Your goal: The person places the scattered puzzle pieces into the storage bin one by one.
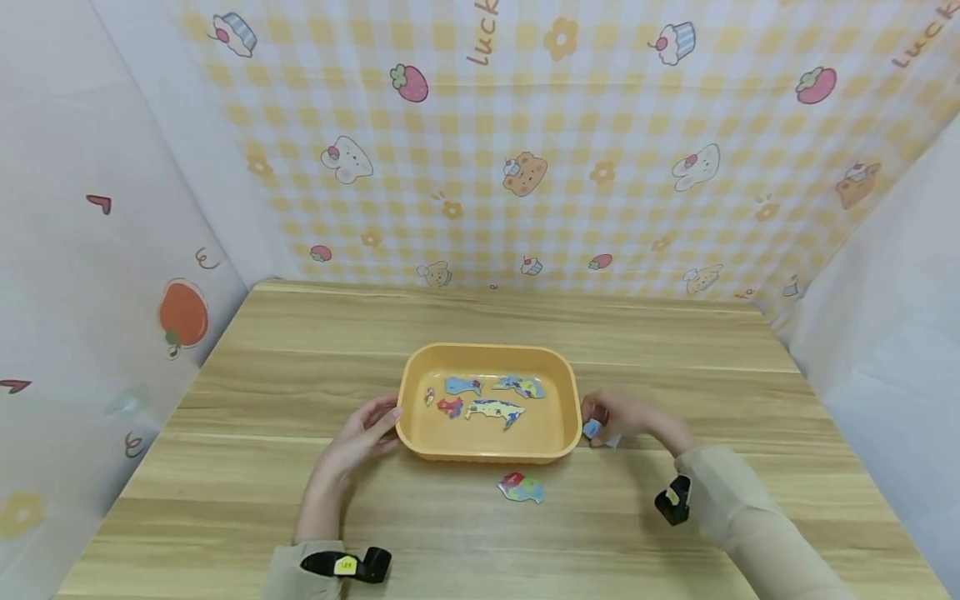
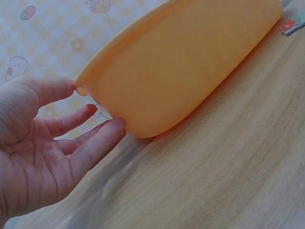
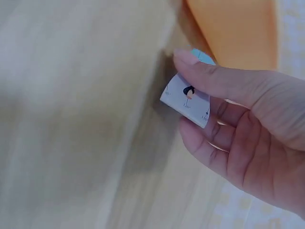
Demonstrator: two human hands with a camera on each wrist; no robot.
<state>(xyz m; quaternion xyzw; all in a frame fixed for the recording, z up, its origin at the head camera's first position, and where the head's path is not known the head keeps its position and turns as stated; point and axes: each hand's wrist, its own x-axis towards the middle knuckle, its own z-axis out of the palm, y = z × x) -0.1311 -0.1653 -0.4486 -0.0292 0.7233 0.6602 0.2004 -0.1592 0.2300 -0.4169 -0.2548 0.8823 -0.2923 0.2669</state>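
Note:
A yellow plastic tray (image 1: 491, 457) lies on the table with several flat, map-like printed puzzle pieces in it, among them a pale yellow piece (image 1: 495, 408), a blue piece (image 1: 462, 385) and a red piece (image 1: 450, 407). My left hand (image 1: 365, 433) holds the tray's left end, the thumb at the rim and fingertips against the outer wall. Beside the tray's right end, my right hand (image 3: 238, 109) pinches a white and light-blue puzzle piece (image 3: 188, 98), printed with small degree marks, between thumb and fingers. Part of that piece is hidden by the thumb.
A multicoloured puzzle piece (image 1: 521, 487) lies on the wooden table (image 1: 450, 542) in front of the tray. Behind the table hangs a yellow checked cloth (image 1: 480, 217), with pale cloth walls (image 1: 90, 275) at the sides. Each wrist bears a black strap-on camera (image 1: 345, 565).

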